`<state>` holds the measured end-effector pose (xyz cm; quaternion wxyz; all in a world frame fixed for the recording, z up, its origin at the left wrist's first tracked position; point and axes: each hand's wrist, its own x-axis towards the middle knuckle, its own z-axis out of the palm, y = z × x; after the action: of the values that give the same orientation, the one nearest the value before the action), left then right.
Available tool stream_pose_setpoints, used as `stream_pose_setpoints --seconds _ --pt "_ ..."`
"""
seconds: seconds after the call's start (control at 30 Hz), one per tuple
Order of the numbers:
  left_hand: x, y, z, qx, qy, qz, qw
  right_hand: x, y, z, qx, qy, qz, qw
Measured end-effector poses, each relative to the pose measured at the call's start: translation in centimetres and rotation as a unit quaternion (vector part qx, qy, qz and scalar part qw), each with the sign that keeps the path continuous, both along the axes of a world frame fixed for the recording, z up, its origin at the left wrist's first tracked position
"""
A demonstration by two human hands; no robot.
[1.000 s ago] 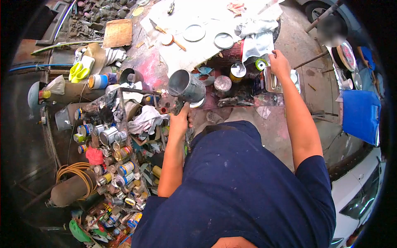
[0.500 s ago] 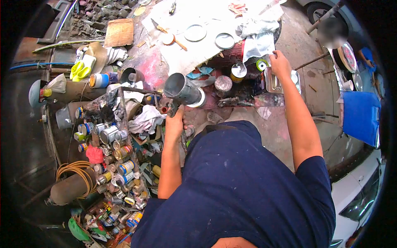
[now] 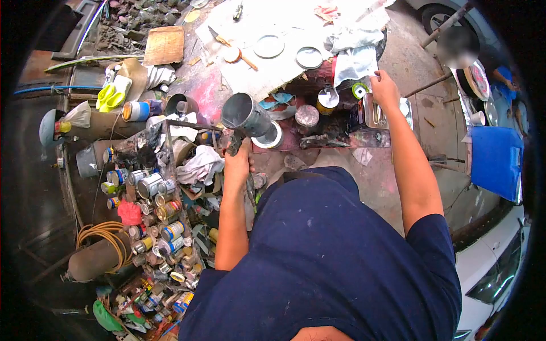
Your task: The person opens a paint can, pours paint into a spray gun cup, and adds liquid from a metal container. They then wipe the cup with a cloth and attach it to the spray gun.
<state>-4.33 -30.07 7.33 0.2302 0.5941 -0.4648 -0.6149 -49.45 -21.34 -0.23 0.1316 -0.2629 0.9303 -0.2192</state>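
My left hand [image 3: 238,165] is closed round the dark body of a spray gun [image 3: 234,143]. Its open grey metal cup [image 3: 245,113] tilts away over the bench edge. Right beside the cup is a round white-rimmed container [image 3: 274,138] on the bench. My right hand [image 3: 385,91] has its fingers curled together at the top of a rectangular metal can [image 3: 372,112]; what they hold, if anything, is hidden. Between my hands stand a paint-spotted round tin [image 3: 307,115] and a yellow-and-black tin [image 3: 327,100] with a pale top. A green-rimmed round item [image 3: 359,89] lies near my right hand.
White sheeting [image 3: 273,23] covers the bench's far part, with lids, a screwdriver [image 3: 238,12] and a knife [image 3: 219,37] on it. Stacked paint tins [image 3: 151,184] crowd my left. A coiled hose [image 3: 108,241], a blue container [image 3: 496,162] and a white car [image 3: 495,267] flank me.
My left hand has shifted slightly left with the spray gun. Its cup has moved left and up, uncovering more of the white-rimmed container. My right hand has stayed put.
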Motion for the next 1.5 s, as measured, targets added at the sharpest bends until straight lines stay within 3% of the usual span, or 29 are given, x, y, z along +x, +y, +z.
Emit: stream_pose_setpoints --seconds 0.63,0.73,0.87,0.97,1.07,1.13,1.23,1.37,1.4,1.5 --pt "-1.5 -0.7 0.9 -0.022 0.026 -0.003 0.999 -0.2 0.0 -0.4 -0.004 0.01 0.005 1.0" --pt "-1.7 -0.7 1.1 0.01 -0.024 0.014 1.0 -0.1 0.1 -0.6 -0.016 0.016 0.01 1.0" --pt "-1.1 -0.4 -0.4 0.005 0.027 0.01 1.0 -0.2 0.2 -0.6 -0.046 0.033 0.039 0.998" --pt "-1.9 0.9 0.1 0.014 -0.017 0.093 0.995 -1.6 0.9 -2.9 -0.11 0.033 0.087 0.99" --pt "-2.0 0.9 0.4 0.043 -0.009 0.068 0.997 -3.5 0.9 -5.7 -0.167 0.0 0.121 0.978" --pt "-2.0 1.3 -1.5 -0.009 -0.02 0.05 0.998 -6.0 0.7 -9.1 -0.213 -0.102 0.102 0.966" --pt "-3.1 2.4 -3.0 -0.055 -0.059 0.086 0.993 -3.6 0.3 -4.8 -0.14 -0.069 0.136 0.978" --pt "-4.0 3.9 -3.0 -0.14 -0.095 0.107 0.98 -4.4 -0.1 -5.2 -0.119 -0.096 0.172 0.973" --pt "-3.8 4.3 -1.3 -0.106 -0.095 0.108 0.984 -4.6 -0.3 -5.6 -0.121 -0.096 0.183 0.971" --pt "-4.4 4.8 -2.8 -0.111 -0.084 0.128 0.982 -3.7 -0.4 -3.9 -0.107 -0.105 0.206 0.967"
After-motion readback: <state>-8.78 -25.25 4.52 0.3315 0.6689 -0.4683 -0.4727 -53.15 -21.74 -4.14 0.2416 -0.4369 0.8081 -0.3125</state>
